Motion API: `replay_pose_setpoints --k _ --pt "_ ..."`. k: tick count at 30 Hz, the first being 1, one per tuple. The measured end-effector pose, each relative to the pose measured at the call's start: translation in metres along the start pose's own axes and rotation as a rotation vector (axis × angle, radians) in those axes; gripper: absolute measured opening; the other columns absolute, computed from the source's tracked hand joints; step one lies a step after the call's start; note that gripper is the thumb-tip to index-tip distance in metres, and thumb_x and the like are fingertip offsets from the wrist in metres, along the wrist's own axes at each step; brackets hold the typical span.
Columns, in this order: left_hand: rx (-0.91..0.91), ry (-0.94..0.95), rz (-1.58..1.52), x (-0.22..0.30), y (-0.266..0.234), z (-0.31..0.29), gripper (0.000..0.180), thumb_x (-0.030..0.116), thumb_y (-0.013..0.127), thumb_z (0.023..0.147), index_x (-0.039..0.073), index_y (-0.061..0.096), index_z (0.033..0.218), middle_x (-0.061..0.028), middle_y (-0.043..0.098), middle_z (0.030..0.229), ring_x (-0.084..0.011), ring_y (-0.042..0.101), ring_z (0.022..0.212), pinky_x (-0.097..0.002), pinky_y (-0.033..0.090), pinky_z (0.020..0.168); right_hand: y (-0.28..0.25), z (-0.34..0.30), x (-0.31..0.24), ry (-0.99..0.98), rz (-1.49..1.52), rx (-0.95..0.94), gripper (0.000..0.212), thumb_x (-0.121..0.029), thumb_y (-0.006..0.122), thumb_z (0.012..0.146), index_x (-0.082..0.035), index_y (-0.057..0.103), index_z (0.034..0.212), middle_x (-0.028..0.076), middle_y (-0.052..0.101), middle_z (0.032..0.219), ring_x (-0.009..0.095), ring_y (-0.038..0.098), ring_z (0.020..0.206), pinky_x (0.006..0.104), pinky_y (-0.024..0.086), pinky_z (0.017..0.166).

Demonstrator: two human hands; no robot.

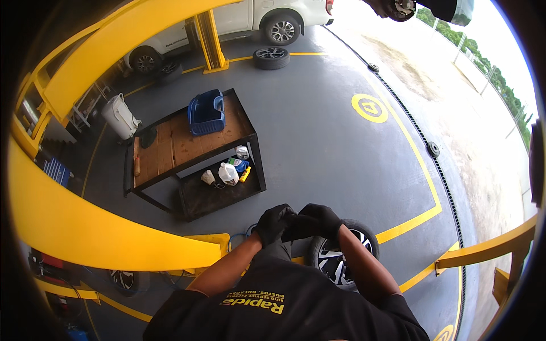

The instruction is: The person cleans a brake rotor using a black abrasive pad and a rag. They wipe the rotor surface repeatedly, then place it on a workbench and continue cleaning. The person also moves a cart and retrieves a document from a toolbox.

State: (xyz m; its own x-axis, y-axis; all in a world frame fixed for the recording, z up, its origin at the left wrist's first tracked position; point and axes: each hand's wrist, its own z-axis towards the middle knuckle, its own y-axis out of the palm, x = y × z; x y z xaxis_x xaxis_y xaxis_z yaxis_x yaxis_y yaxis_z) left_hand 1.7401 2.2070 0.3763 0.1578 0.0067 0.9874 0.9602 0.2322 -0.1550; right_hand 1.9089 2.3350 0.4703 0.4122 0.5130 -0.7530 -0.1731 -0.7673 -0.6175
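Both my hands wear black gloves and meet in front of my body. My left hand is closed, its fingers curled toward the other hand. Bent over at the wrist, my right hand is closed too. Dark material fills the space between them; I cannot tell whether it is a loose glove, a cloth or only gloved fingers. Below my right hand, a wheel with a tyre lies on the floor, partly covered by my forearm.
A cart with a brown top carries a blue basket; a white jug and other containers sit on its lower shelf. A yellow lift beam curves along the left. Beyond are another wheel and a white pickup.
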Motion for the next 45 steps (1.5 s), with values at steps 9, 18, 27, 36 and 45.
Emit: replay_pose_setpoints --k 9,18,27,36,45 --pt "-0.015 -0.010 -0.112 -0.005 -0.058 0.298 0.010 0.014 0.059 0.097 0.006 0.060 0.091 0.0024 0.055 0.075 -0.0060 0.050 0.071 -0.0256 0.046 0.067 -0.134 0.214 0.123 0.177 0.890 0.409 0.027 -0.023 0.065 0.099 0.002 0.070 0.105 0.007 0.072 0.090 0.015 0.067 0.084 0.0301 0.054 0.077" --pt "-0.200 -0.073 -0.141 -0.007 -0.066 0.497 0.017 0.020 0.060 0.099 0.003 0.061 0.096 -0.0040 0.063 0.085 -0.0138 0.058 0.080 -0.0346 0.048 0.077 -0.324 0.347 0.187 0.104 0.551 0.105 0.021 -0.017 0.060 0.097 0.001 0.070 0.096 0.005 0.069 0.081 0.013 0.063 0.076 0.0282 0.050 0.071" --pt "0.460 0.049 -0.358 -0.005 0.009 0.626 0.029 0.030 0.058 0.103 0.003 0.060 0.091 -0.0033 0.059 0.084 -0.0141 0.053 0.080 -0.0337 0.045 0.079 -0.439 0.413 0.241 -0.055 0.724 -0.119 0.030 -0.024 0.050 0.104 -0.001 0.062 0.117 0.005 0.066 0.095 0.014 0.062 0.083 0.0275 0.050 0.073" --pt "0.707 -0.373 0.481 -0.024 -0.023 0.643 0.038 0.042 0.066 0.096 0.006 0.068 0.110 -0.0153 0.069 0.107 -0.0345 0.066 0.102 -0.0429 0.051 0.094 -0.532 0.414 0.327 0.289 0.828 -0.283 0.019 -0.020 0.061 0.098 -0.005 0.065 0.108 0.004 0.069 0.103 0.013 0.064 0.090 0.0302 0.051 0.076" --pt "1.141 -1.146 0.800 -0.140 -0.137 0.587 0.043 0.034 0.074 0.085 0.015 0.062 0.121 -0.0124 0.058 0.127 -0.0328 0.059 0.118 -0.0485 0.052 0.094 -0.570 0.384 0.441 0.184 0.780 -0.342 0.026 -0.028 0.054 0.099 -0.006 0.065 0.109 0.005 0.066 0.094 0.019 0.064 0.086 0.0369 0.054 0.075"
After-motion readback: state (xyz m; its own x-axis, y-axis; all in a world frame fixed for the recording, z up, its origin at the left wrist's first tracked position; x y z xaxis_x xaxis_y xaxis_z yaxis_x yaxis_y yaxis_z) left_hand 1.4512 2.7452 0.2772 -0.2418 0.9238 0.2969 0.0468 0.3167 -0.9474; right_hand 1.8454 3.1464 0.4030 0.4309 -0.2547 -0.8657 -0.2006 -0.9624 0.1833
